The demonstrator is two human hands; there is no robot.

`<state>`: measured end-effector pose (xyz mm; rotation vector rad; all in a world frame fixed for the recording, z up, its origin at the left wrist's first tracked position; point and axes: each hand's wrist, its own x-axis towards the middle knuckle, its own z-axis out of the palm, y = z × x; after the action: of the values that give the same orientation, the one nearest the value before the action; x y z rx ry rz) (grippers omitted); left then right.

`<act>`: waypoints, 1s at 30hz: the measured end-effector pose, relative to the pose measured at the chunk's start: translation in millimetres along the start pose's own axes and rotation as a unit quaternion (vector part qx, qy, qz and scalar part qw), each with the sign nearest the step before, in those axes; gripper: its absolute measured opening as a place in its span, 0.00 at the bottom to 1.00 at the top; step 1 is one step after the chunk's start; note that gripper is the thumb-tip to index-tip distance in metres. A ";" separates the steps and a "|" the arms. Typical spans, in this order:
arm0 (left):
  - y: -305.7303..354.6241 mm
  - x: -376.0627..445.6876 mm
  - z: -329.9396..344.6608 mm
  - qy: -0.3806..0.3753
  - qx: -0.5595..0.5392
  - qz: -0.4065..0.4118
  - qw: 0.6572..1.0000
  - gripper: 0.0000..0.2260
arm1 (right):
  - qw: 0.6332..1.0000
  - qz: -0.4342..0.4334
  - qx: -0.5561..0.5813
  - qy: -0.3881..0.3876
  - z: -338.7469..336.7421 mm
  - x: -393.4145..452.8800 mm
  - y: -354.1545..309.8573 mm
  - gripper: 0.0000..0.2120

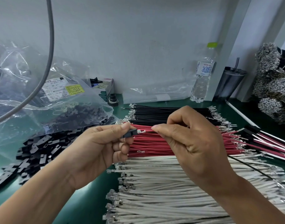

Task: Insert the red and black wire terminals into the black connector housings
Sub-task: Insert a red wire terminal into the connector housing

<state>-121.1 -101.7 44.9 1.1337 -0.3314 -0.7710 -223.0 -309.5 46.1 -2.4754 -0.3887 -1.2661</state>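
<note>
A black housing (130, 133) is pinched in the left hand (96, 147); a red wire (148, 131) is pinched by the right hand (187, 139), its terminal (141, 131) lying level, pointed left, just beside the opening.

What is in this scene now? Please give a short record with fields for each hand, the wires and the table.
left hand: pinches a black connector housing
right hand: pinches a red wire, its metal terminal at the housing's opening
insertion: terminal not yet fully in
wire rows: black wires farthest, red wires in the middle, white wires nearest
table: green, loose black housings on the left
</note>
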 end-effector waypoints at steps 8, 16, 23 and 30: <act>-3.6 -0.2 2.1 0.027 -0.007 0.034 0.999 0.12 | 0.999 0.019 -0.014 -0.022 3.3 -0.9 -6.7 0.07; -10.9 -0.3 16.9 0.081 0.041 0.057 0.994 0.15 | 0.997 0.020 -0.044 -0.052 12.3 -3.0 -11.6 0.02; -10.5 -8.2 15.1 0.116 0.354 0.241 0.896 0.11 | 0.979 0.154 0.092 -0.094 8.6 -4.6 -3.0 0.03; -10.2 -8.9 13.8 0.087 0.308 0.228 0.919 0.09 | 0.987 0.103 0.052 -0.110 10.2 -4.1 -12.8 0.05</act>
<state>-139.5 -107.0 42.5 1.6227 -0.6894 -0.1360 -222.8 -294.1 39.3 -2.4984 -0.2377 -0.8745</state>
